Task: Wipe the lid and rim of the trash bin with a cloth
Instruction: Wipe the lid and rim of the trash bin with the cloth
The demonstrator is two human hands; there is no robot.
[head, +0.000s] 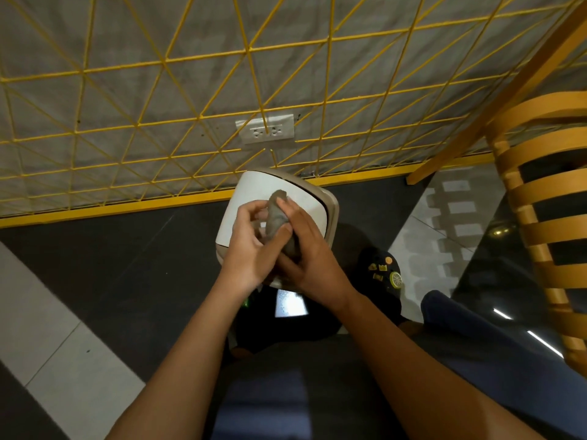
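Observation:
A small trash bin stands on the floor against the wall, its white lid (305, 198) framed by a beige rim (333, 214). Above the lid I hold a bunched grey cloth (277, 214) in both hands. My right hand (305, 249) grips the cloth with thumb and fingers wrapped round it. My left hand (251, 246) has curled fingers pinching the cloth's left side. The hands hide the lid's near half and the bin's front.
A yellow wire grid (190, 90) covers the grey wall, with a white socket (265, 130) just above the bin. A yellow slatted wooden chair (540, 217) stands at right. My dark shoe (381, 271) rests right of the bin. Dark floor lies to the left.

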